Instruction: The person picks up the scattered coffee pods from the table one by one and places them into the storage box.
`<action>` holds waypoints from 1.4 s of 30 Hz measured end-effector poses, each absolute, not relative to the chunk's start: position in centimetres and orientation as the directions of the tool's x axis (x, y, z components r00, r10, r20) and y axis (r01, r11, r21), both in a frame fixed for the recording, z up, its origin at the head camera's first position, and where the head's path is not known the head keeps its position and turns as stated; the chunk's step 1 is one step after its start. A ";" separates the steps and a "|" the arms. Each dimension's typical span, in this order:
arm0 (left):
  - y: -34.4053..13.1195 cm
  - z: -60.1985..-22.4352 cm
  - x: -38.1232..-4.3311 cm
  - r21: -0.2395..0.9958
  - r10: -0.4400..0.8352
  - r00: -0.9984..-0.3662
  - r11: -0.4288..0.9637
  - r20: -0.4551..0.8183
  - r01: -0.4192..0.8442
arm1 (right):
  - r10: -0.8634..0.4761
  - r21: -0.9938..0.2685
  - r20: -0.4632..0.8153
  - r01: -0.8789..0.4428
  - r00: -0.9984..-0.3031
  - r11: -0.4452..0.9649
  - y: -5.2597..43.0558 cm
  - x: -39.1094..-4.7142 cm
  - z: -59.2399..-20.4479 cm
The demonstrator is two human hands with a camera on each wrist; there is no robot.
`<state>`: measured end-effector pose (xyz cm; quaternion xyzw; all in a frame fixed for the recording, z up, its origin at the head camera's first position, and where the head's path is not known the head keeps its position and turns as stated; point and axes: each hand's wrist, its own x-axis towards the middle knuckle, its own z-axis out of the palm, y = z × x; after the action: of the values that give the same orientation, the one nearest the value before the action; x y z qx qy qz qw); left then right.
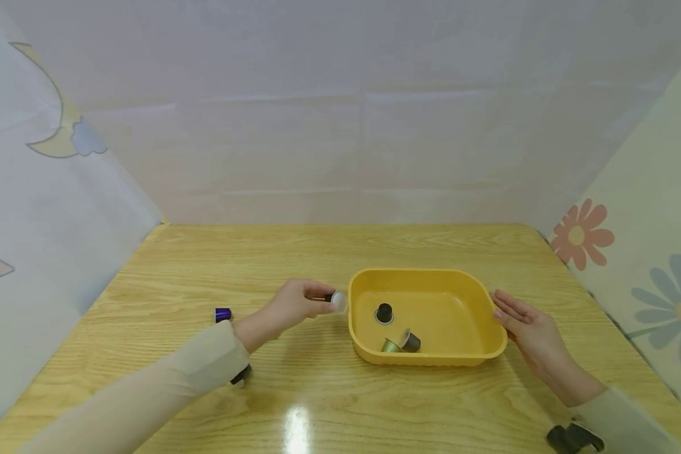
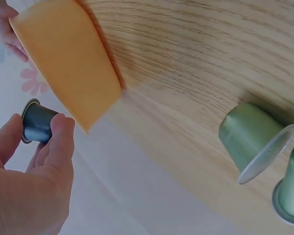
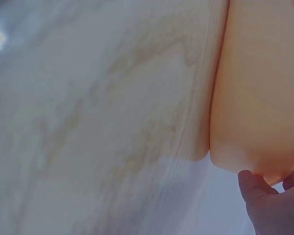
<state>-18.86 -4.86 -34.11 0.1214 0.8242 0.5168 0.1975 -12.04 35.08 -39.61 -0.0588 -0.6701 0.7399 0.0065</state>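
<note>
My left hand (image 1: 301, 301) pinches a dark coffee capsule (image 2: 37, 122) between thumb and fingers, just outside the left end of a yellow tray (image 1: 425, 359). The pale round lid of that capsule faces the tray in the head view. Inside the tray, a black capsule (image 1: 384, 313) stands upright; a dark grey one (image 1: 411, 342) and a green one (image 1: 390, 345) lie near the front wall. My right hand (image 1: 530, 331) touches the tray's right end, its fingers fairly straight along the outside and its thumb at the rim.
A purple capsule (image 1: 222, 314) lies on the wooden table, left of my left forearm. In the left wrist view, a green capsule (image 2: 255, 139) rests on its side with another green capsule (image 2: 293, 191) beside it. Patterned cloth walls (image 1: 579, 236) enclose the table.
</note>
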 end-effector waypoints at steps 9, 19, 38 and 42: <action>-3.2 -33.8 -19.0 0.885 0.460 -0.871 0.461 -0.173 0.068 | 0.083 -0.992 -0.063 0.053 -0.995 -0.114 35.3 -12.1 -39.8; -1.3 -33.6 -18.9 0.896 0.494 -0.855 0.436 -0.157 0.087 | 0.079 -0.994 -0.052 0.044 -0.996 -0.100 35.5 -12.2 -39.9; 2.8 -32.8 -19.2 0.945 0.540 -0.796 0.308 -0.272 -0.113 | 0.075 -0.996 -0.058 0.052 -0.996 -0.078 35.5 -12.1 -39.9; 4.1 -32.8 -19.0 0.939 0.528 -0.799 0.319 -0.286 -0.126 | 0.074 -0.995 -0.061 0.055 -0.995 -0.079 35.5 -12.1 -39.9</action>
<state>-18.99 4.09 -32.83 0.1325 0.7594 0.5683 0.2876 -12.09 35.46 -39.88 -0.0476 -0.6785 0.7330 0.0065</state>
